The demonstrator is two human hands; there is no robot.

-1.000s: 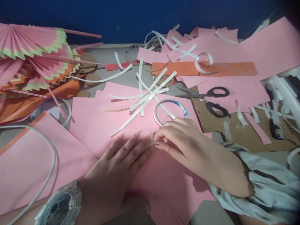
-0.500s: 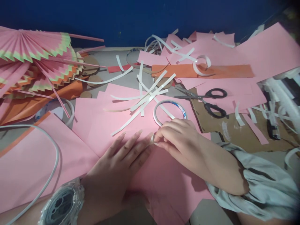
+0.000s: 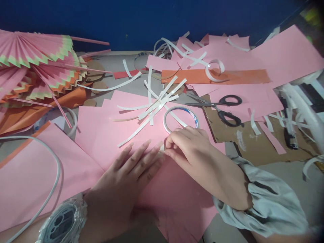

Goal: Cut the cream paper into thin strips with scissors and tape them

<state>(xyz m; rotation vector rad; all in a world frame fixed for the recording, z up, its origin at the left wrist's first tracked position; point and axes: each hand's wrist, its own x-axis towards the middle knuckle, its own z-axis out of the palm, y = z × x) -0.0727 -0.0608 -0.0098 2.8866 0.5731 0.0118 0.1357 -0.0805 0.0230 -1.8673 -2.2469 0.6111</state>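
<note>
Since a second ago the right hand (image 3: 188, 146) has drawn its fingertips in closer to the left hand (image 3: 131, 168), and the short loop of white strip that stood between them no longer shows; the camera view has also slid a little, so the clutter sits slightly lower and to the left.

Now the left hand lies flat with fingers spread on the pink paper sheet (image 3: 106, 135), holding it down on the desk (image 3: 278, 175). Curled over, the right hand has thumb and fingertips pinched together right at the left fingertips; whatever it nips is too small to see, though it is likely the end of a backing strip. A tape roll (image 3: 180, 118) lies just beyond the right knuckles, with loose white strips (image 3: 152, 108) fanned across the sheet and scissors (image 3: 222, 106) further right on cardboard (image 3: 253, 141). Folded paper fans (image 3: 37, 64) sit at far left.

By my reading, the step in hand is working a strip on the sheet's edge; the next move calls for a firm pinch while the flat hand keeps the paper from shifting.
</note>
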